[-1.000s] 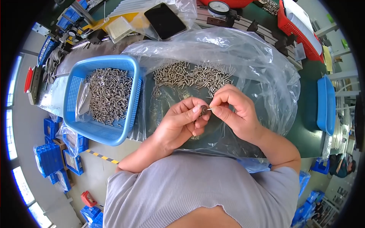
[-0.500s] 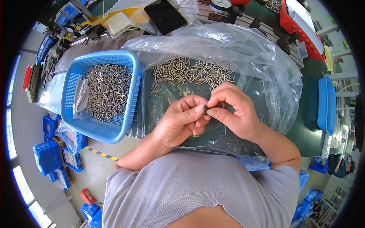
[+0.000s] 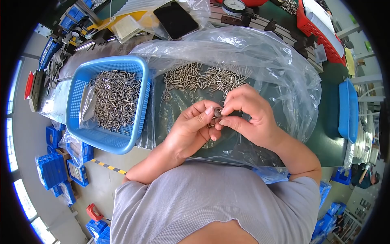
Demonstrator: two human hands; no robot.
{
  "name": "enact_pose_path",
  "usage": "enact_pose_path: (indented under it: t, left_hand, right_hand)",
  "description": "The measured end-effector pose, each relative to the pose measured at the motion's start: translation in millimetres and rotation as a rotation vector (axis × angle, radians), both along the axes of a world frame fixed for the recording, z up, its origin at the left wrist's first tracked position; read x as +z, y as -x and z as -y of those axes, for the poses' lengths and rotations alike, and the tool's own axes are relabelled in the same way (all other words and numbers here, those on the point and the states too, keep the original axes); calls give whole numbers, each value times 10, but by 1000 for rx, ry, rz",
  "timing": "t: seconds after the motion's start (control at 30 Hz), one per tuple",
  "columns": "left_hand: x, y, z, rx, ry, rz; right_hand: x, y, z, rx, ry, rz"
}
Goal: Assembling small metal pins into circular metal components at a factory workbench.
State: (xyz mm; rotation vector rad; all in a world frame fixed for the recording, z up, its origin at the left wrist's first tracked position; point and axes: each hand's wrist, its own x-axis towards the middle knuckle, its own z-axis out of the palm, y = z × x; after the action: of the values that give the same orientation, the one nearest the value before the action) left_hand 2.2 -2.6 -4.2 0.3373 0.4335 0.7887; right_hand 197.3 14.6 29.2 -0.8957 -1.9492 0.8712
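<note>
My left hand [image 3: 187, 129] and my right hand [image 3: 252, 116] meet over the plastic sheet, both closed at the fingertips. Between them is a small dark metal ring [image 3: 218, 112], pinched by my right thumb and forefinger. My left thumb and forefinger touch its left side. A slim metal pin [image 3: 211, 125] shows among the lower fingers of my left hand; part of it is hidden. Just beyond the hands lie two loose heaps of small metal pins [image 3: 183, 76] on the clear plastic sheet [image 3: 264, 44].
On the left stands a blue basket [image 3: 140, 97] full of similar pins, with a clear bag inside. A black phone [image 3: 176, 19], a dial gauge [image 3: 234, 5] and a red basket [image 3: 321, 34] are at the back. Far right is a blue tray [image 3: 347, 112].
The fingertips have shifted slightly, and the ring now shows its round face. A pin has come into view among my left fingers. The heaps and basket have stayed put.
</note>
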Motion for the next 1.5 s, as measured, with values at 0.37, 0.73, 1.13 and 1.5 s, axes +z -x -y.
enact_pose_path:
  t: [0.37,0.73,1.13,1.5]
  left_hand:
    - [33,17,-35,119,32,57]
    - [-35,61,-26,47,22,143]
    - [-26,43,-24,34,24,123]
    - [6,31,-8,55,62,38]
  right_hand:
    - [-116,-128,-138,-83,-154,373]
    - [-95,-88,-115,-45,-272,517]
    - [-161,-33,-119,-130,-360,511]
    - [-4,-65,-103,-60,55,181]
